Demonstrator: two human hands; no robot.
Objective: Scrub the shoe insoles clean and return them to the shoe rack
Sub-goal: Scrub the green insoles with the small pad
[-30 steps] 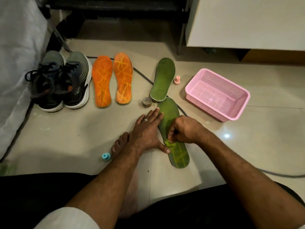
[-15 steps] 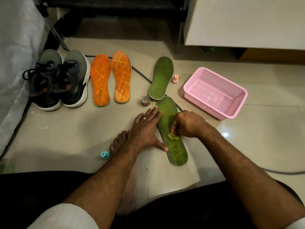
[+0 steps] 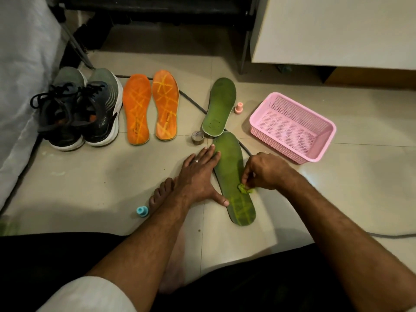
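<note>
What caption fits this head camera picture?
Left hand steadies a green insole while right hand scrubs it with a green pad.

Scrub pad (image 3: 245,189) pinched by right hand (image 3: 265,174) on near insole (image 3: 234,176); left hand (image 3: 198,176) just left, basket (image 3: 324,152) behind-right, 2nd insole (image 3: 219,106) behind.

Pink perforated basket (image 3: 292,128) on the tiled floor (image 3: 101,176) at right. Small pink cap (image 3: 238,108) just left of it. Brownish round tin (image 3: 198,138) further left. Blue cap (image 3: 142,211) beside a bare foot (image 3: 161,194). Dark cable (image 3: 193,101) trailing across the tiles. White fabric (image 3: 20,75) along the left edge. Pale cabinet (image 3: 333,30) top right.
</note>
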